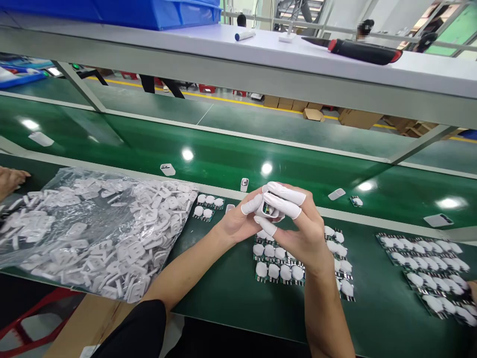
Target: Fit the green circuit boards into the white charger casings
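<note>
Both hands are meeting above the green bench (231,293), pinching one small white part (267,209) between them. The left hand (238,221) is closing on it from the left, its capped fingertips (252,205) pressing the part's side. The right hand (303,228) is curling over it from the right, white-capped fingers (285,195) lying across the top, so most of the part is hidden. Directly beneath the hands, rows of circuit boards with white round caps (279,271) are lying on the bench. A clear bag of white plastic pieces (93,233) is sitting well to the left. More board strips (428,268) are lying to the right. Another person's hand (9,180) is showing at the far left edge.
</note>
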`<state>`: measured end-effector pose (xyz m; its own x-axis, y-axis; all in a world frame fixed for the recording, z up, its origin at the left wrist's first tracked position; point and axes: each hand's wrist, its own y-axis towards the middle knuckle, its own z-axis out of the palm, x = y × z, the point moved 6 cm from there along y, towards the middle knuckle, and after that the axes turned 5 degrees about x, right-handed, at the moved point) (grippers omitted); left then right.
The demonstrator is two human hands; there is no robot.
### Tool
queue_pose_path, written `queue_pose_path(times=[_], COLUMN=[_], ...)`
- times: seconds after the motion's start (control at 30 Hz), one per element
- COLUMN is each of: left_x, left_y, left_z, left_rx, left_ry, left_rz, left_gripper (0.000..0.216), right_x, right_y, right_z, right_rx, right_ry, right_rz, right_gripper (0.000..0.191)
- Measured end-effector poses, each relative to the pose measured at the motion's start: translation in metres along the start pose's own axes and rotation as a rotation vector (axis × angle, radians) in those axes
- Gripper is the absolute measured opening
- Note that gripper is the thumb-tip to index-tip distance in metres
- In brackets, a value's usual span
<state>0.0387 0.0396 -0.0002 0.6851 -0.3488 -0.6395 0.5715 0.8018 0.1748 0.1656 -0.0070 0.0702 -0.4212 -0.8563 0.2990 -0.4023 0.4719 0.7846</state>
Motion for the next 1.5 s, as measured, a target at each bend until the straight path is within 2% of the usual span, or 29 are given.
queue_pose_path(times=[0.2,0.33,0.47,0.57,0.73,0.87,0.93,1.03,1.1,1.2,1.3,1.5], left_x=[-0.012,-0.006,0.007,0.010,-0.003,-0.013,-0.011,-0.009,-0.011,-0.019,-0.026,-0.025], left_y=[-0.005,-0.005,-0.008,-0.013,-0.017,-0.013,-0.009,-0.005,-0.006,-0.007,-0.008,-0.007], left_z=[-0.001,0.004,0.005,0.006,0.011,0.011,0.008,-0.001,-0.006,-0.011,-0.018,-0.023], left_rx=[-0.132,-0.167,-0.244,-0.299,-0.262,-0.207,-0.228,-0.395,-0.533,-0.664,-0.720,-0.733], left_ry=[0.167,0.072,-0.108,-0.127,0.104,0.271,0.185,-0.079,-0.229,-0.340,-0.358,-0.312], left_rz=[0.030,0.035,0.004,-0.040,0.020,0.085,0.065,0.065,0.096,0.177,0.248,0.281], left_gripper=[0.040,0.044,0.040,0.036,0.049,0.064,0.063,0.040,0.025,0.024,0.022,0.014], right_x=[-0.004,-0.007,-0.006,-0.006,-0.012,-0.022,-0.029,-0.039,-0.044,-0.048,-0.051,-0.048], right_y=[0.000,0.003,0.005,0.004,0.002,0.002,-0.001,-0.007,-0.010,-0.014,-0.015,-0.012], right_z=[-0.008,-0.013,-0.009,-0.004,-0.010,-0.012,-0.012,-0.011,-0.013,-0.017,-0.018,-0.018], right_rx=[-0.094,-0.124,-0.087,-0.022,-0.027,0.056,0.078,0.061,0.025,-0.019,-0.015,-0.004], right_ry=[0.066,0.118,0.062,0.059,0.095,0.054,0.069,0.131,0.155,0.180,0.164,0.140], right_rz=[0.031,0.062,0.028,0.029,0.092,0.166,0.232,0.343,0.385,0.411,0.442,0.403], right_gripper=[0.069,0.062,0.065,0.071,0.066,0.061,0.070,0.085,0.082,0.071,0.061,0.053])
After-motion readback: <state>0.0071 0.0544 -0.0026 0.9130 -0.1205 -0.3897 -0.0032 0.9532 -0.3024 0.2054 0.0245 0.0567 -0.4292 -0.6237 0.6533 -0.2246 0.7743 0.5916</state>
